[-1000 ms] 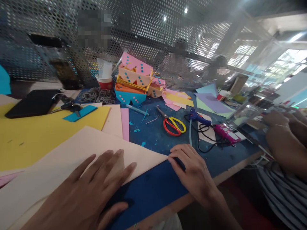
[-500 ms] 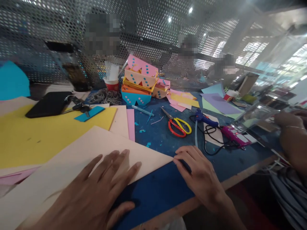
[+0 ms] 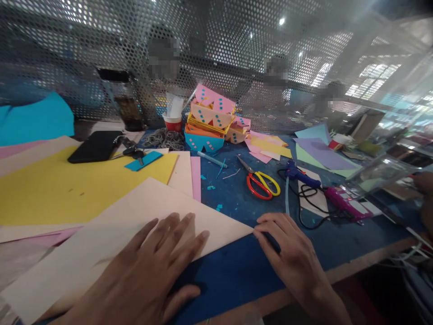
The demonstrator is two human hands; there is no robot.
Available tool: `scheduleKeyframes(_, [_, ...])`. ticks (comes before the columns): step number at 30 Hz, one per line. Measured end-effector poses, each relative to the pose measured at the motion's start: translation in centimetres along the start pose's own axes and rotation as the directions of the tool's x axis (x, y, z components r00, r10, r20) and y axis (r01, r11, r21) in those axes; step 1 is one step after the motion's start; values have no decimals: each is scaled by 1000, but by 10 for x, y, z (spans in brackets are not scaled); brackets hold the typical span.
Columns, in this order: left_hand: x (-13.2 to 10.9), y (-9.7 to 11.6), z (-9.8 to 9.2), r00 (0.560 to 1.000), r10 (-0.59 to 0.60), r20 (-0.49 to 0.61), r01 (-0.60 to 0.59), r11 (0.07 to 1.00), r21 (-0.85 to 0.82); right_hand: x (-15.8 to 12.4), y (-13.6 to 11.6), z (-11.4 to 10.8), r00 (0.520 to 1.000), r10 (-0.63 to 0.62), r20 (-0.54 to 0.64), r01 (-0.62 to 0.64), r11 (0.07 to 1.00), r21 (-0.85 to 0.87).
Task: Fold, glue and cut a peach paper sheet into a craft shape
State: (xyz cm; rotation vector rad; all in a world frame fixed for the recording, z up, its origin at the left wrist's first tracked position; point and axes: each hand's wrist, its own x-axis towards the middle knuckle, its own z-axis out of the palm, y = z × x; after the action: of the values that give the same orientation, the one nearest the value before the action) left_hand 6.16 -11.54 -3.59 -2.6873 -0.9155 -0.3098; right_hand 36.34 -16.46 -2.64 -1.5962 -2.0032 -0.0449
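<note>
Left hand (image 3: pixel 149 280) flat on a folded sheet (image 3: pixel 135 212), near the front of the table (image 3: pixel 233 271). Right hand (image 3: pixel 294 262) to its right, fingertips at the sheet's right corner. The folded sheet overlaps a larger sheet (image 3: pixel 67 189) behind and to its left. On that larger sheet's far edge: a flat case (image 3: pixel 96 146), keys (image 3: pixel 130 152) just right of it. Scissors (image 3: pixel 262 183) behind the right hand; glue gun (image 3: pixel 299 174) just right of the scissors, its cable looped beside it. Pen (image 3: pixel 211 159) left of the scissors. Stack of paper boxes (image 3: pixel 209 122) behind the pen, cup (image 3: pixel 173 121) left of the stack, both before the mesh screen (image 3: pixel 237 54). Loose sheets (image 3: pixel 321 153) far right.
</note>
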Motion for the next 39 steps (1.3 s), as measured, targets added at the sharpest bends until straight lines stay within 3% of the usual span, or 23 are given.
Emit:
scheduleKeyframes(5, [2,0,1,1000,-6,10,6,1000,2,0,-1,0,1000,0,2,0,1000,1])
scheduleKeyframes(13, [-1,-6,9,997,78,-29,-79,995,-61,0,-2,-2,999,34,30,-34,999,4])
scheduleKeyframes(18, [-2,-5,10,994,107,28,-103,988,-119,1,-4,-3,998,50,37,-49,999,-14])
scheduleKeyframes(26, [3,-5,6,982,183,-41,-187,973,-136,0,-3,-2,997,56,44,-55,998,-9])
scheduleKeyframes(34, [5,-5,4,985,168,-33,-171,975,-139,1,-5,-7,997,70,-22,-69,997,27])
scheduleKeyframes(37, [3,-5,7,985,166,-46,-171,975,-145,-1,-11,-11,995,-22,-96,23,1000,13])
scheduleKeyframes(39, [1,-5,10,986,157,-55,-164,974,-156,-2,-20,-13,983,-169,-71,170,985,9])
